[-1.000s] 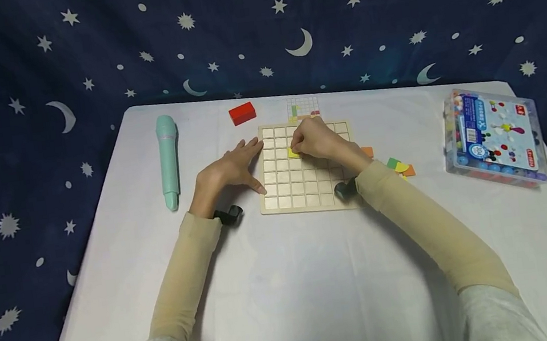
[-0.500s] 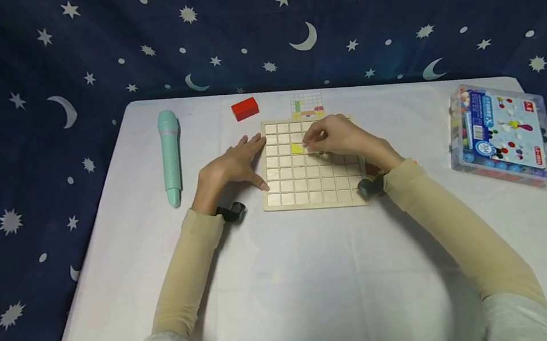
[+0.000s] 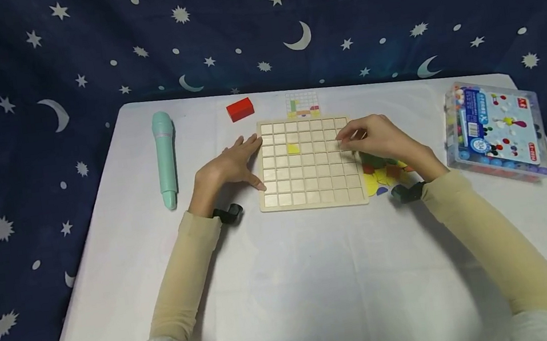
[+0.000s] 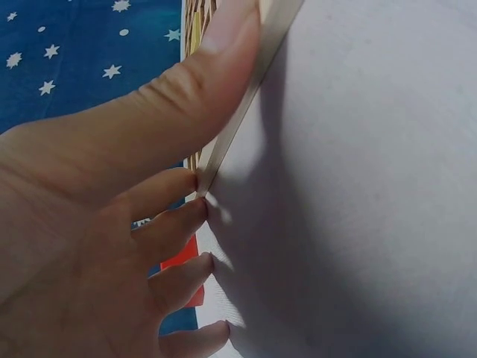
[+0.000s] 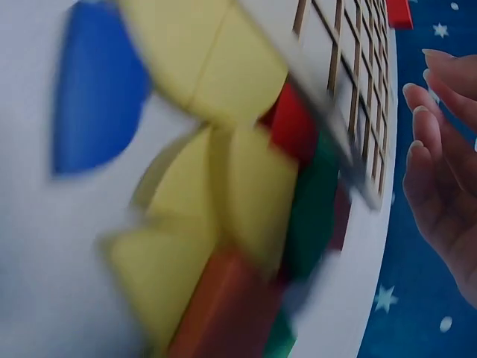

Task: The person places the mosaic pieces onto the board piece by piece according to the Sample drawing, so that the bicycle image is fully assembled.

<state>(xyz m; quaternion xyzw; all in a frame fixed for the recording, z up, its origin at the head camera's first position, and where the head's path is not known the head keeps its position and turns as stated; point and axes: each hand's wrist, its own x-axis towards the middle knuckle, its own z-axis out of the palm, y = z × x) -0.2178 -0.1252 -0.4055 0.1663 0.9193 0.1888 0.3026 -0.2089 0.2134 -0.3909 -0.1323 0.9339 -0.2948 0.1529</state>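
Note:
A wooden grid board (image 3: pixel 312 188) lies mid-table, with one yellow square tile (image 3: pixel 293 149) in a cell at its upper left. My left hand (image 3: pixel 226 168) touches the board's left edge, fingers spread; the left wrist view has the thumb (image 4: pixel 186 93) at that rim. Above the board's right side is my right hand (image 3: pixel 378 136), its fingers loosely bent with nothing seen between them. Beneath that hand, colored shape pieces (image 3: pixel 378 178) lie heaped along the board's right edge, partly hidden. The right wrist view shows yellow pieces (image 5: pixel 201 60), a blue half-disc (image 5: pixel 100 93) and an orange piece (image 5: pixel 223 309), blurred.
Behind the board lie a printed grid card (image 3: pixel 302 103) with colored shapes and a red block (image 3: pixel 240 110). A mint-green microphone-shaped object (image 3: pixel 166 158) is at the left. On the right sits a clear plastic box (image 3: pixel 496 129) of colored balls.
My right hand has left the yellow tile and moved right, past the board's cells toward the heap of pieces. The tile stays in its cell. My left hand keeps its place at the edge.

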